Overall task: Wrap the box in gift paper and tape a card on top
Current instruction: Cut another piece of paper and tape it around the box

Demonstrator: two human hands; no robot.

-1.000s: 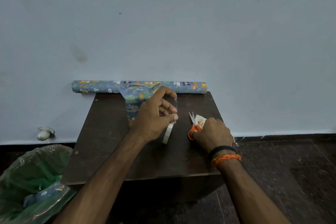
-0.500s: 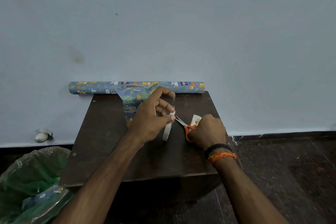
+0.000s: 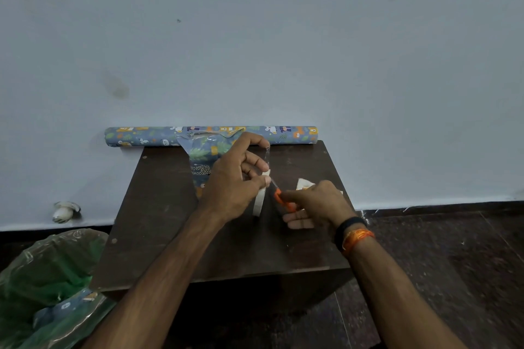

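My left hand [image 3: 232, 178] holds a white tape roll [image 3: 259, 201] upright over the dark table [image 3: 158, 207], with a clear strip of tape [image 3: 268, 159] pulled up from the roll to my index finger. My right hand [image 3: 314, 204] grips orange-handled scissors [image 3: 283, 201], whose blades reach the strip just above the roll. Behind my left hand stands the box wrapped in blue animal-print paper [image 3: 201, 156], partly hidden. A small white card [image 3: 304, 184] lies on the table behind my right hand.
A roll of the same gift paper [image 3: 147, 136] lies along the wall at the table's far edge. A green plastic bag [image 3: 48, 286] with paper scraps sits on the floor at the lower left. A small white object [image 3: 65, 211] rests by the wall.
My right hand has lifted the scissors off the table and brought them left, up to the stretched tape strip. The left hand has kept the roll and strip nearly still.
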